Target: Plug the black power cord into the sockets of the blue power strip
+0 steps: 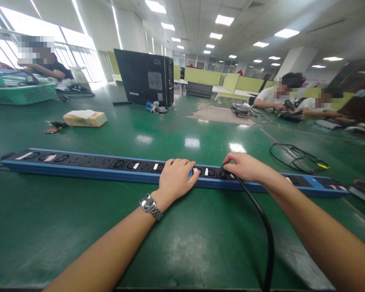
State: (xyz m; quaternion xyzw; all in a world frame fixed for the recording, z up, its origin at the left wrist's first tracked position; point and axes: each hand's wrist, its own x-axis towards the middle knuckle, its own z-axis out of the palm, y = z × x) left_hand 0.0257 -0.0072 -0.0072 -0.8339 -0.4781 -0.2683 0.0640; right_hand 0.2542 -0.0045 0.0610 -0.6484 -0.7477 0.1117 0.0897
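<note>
A long blue power strip (pixel 140 177) with a black socket face lies across the green table. My left hand (pixel 177 178), with a metal watch (pixel 150 205) on its wrist, is laid over the middle of the strip, fingers curled toward the far edge. To its right my right hand (pixel 239 165) is closed in a pinch on a black plug (pixel 224 172) at one of the sockets. How deep the plug sits is hidden by the fingers. From it a thick black cable (pixel 266 225) curves down to the table's front edge.
Beyond the strip are a tissue pack (pixel 85 118), a black computer case (pixel 144 77) and gloves (pixel 155 107). A coiled black cable (pixel 298 158) lies at right. A green basket (pixel 21 94) stands far left. Several people sit at the table's far sides.
</note>
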